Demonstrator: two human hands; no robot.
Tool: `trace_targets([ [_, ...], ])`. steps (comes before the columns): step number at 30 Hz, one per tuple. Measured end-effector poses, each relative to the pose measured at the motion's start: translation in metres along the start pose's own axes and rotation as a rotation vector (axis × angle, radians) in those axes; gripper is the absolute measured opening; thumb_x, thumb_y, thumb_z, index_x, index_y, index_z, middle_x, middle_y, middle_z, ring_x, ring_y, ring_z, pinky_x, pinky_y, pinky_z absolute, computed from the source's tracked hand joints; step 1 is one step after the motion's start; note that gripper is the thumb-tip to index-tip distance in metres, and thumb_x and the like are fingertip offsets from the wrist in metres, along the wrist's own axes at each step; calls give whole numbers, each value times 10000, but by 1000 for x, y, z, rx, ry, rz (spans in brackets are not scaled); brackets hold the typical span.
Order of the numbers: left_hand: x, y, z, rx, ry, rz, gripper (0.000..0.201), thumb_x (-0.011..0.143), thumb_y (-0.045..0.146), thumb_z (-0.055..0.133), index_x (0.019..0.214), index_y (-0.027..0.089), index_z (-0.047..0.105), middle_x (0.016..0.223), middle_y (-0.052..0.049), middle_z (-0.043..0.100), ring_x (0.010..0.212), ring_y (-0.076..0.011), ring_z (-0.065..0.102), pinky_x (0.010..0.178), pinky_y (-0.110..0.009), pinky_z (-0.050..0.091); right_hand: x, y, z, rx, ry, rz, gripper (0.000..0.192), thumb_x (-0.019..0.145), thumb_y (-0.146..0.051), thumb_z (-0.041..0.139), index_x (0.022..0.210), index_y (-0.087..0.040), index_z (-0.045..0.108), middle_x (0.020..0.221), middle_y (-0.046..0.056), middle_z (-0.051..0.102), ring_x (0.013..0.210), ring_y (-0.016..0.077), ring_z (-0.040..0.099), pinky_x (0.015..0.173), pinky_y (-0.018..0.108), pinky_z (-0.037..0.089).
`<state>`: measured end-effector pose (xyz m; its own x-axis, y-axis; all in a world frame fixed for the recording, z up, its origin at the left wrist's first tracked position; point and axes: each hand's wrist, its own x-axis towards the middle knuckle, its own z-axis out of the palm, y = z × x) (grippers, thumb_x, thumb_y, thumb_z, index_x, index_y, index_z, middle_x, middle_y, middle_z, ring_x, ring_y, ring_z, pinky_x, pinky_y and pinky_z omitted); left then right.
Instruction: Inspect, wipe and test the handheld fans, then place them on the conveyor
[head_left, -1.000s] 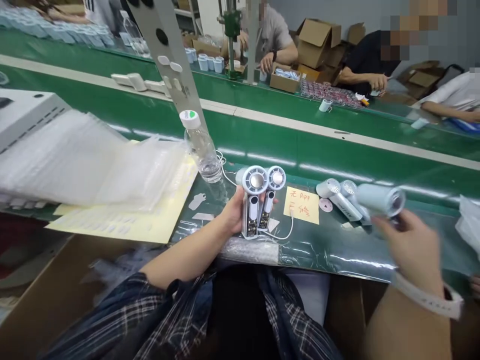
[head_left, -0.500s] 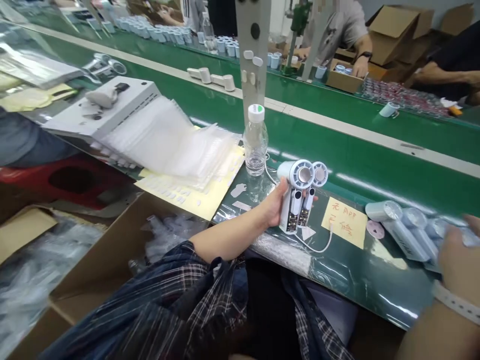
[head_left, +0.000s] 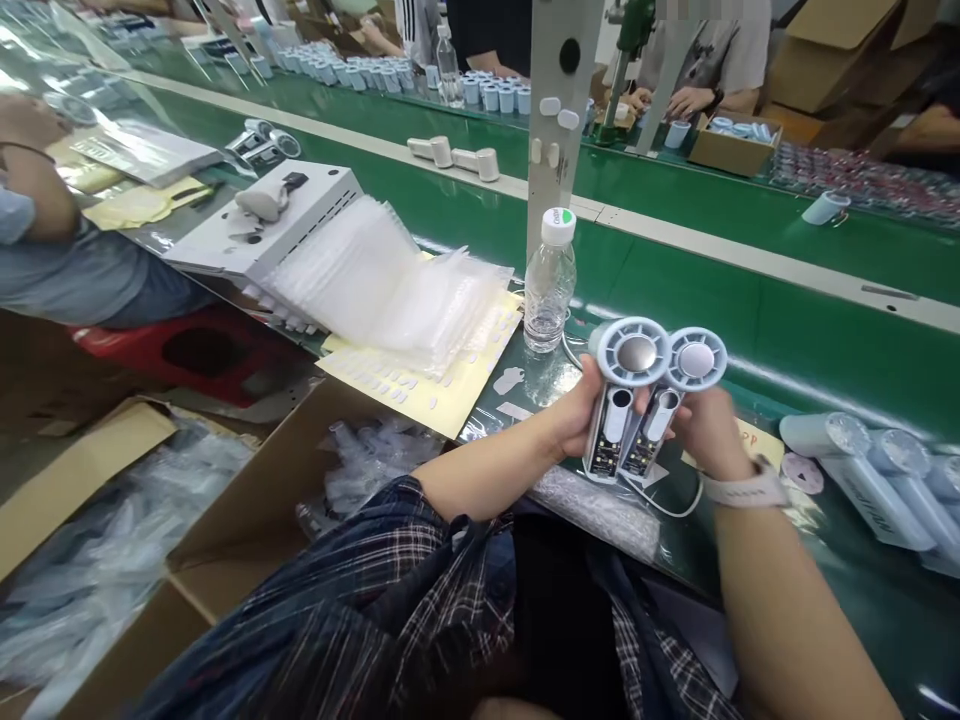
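Two light-blue handheld fans stand upright side by side, their handle fronts off and circuit boards showing. My left hand [head_left: 581, 415] is closed around the left fan [head_left: 634, 352], with fingertips showing between the two handles. My right hand [head_left: 711, 432] is at the right fan [head_left: 697, 360], fingers curled against its handle and partly hidden behind it. A white cable [head_left: 679, 512] loops below the fans. Beneath my right hand lies a yellow note [head_left: 761, 440], mostly covered. More wrapped light-blue fans [head_left: 874, 485] lie to the right.
A water bottle [head_left: 551, 285] stands behind my left hand, before a metal post [head_left: 553, 170]. Clear plastic bags [head_left: 420, 300] lie on a yellow sheet [head_left: 466, 405] at left. An open carton [head_left: 247, 490] of clear plastic parts is below. Co-workers sit across the green belt [head_left: 675, 260].
My right hand has moved left from the wrapped fans to the right-hand fan. My left hand still holds on. The view has shifted, and a neighbour's arm now shows at left.
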<state>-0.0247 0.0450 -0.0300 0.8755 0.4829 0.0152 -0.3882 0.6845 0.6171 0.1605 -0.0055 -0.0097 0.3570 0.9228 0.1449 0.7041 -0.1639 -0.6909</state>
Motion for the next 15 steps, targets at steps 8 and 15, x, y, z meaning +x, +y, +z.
trace_targets([
  [8, 0, -43, -8, -43, -54, -343, 915, 652, 1072, 720, 792, 168, 734, 887, -135, 798, 791, -231, 747, 755, -360, 633, -31, -27, -97, 116, -14, -288, 203, 961, -440, 769, 873, -258, 772, 1295, 104, 802, 1255, 285, 739, 998, 437, 604],
  [15, 2, -64, -21, -69, -371, -610, 955, 623, 1078, 750, 832, 146, 745, 847, -90, 737, 942, -304, 808, 840, -451, 700, -10, -10, -85, 434, -769, -29, 837, 839, -624, 938, 1563, -340, 629, 1561, 146, 724, 1288, 370, 787, 882, 422, 726],
])
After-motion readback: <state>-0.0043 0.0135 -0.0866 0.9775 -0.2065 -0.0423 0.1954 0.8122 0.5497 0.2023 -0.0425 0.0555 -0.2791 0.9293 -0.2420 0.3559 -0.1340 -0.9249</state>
